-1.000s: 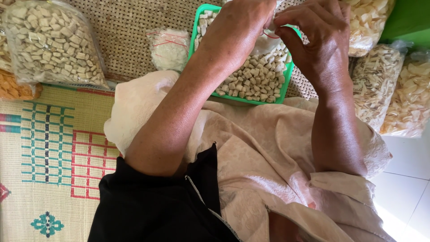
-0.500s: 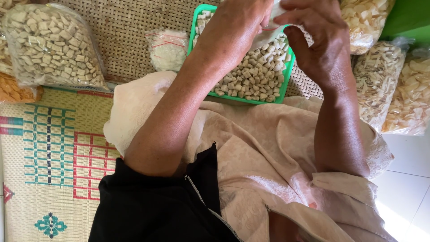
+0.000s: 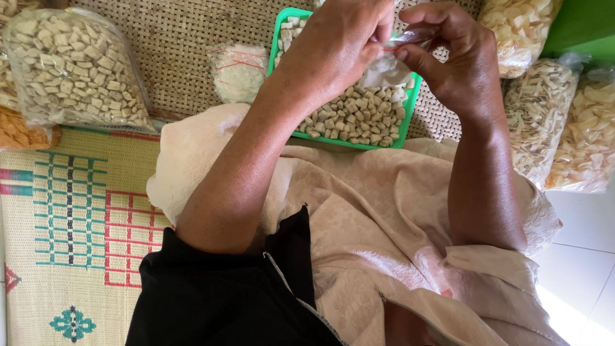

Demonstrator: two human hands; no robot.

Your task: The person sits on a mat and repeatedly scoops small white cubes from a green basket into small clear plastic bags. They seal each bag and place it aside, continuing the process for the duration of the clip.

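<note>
My left hand (image 3: 339, 48) and my right hand (image 3: 458, 61) meet above a green plastic tray (image 3: 277, 38) filled with small pale cracker pieces (image 3: 359, 115). Between the fingers of both hands is a small clear plastic bag (image 3: 387, 64) with a red strip at its mouth; both hands pinch its top. The bag's lower part hangs just over the tray. My forearms reach out over a pale pink cloth (image 3: 384, 218) on my lap.
A large clear bag of square crackers (image 3: 73, 67) lies at the left, with an orange snack bag (image 3: 22, 134) below it. A small filled packet (image 3: 240, 70) sits beside the tray. Several bags of pale chips (image 3: 544, 122) stand at the right. A patterned woven mat (image 3: 70, 218) covers the floor.
Both hands have shifted slightly lower and closer together in view, and the small bag's mouth is now pinched between them. The tray shows more.
</note>
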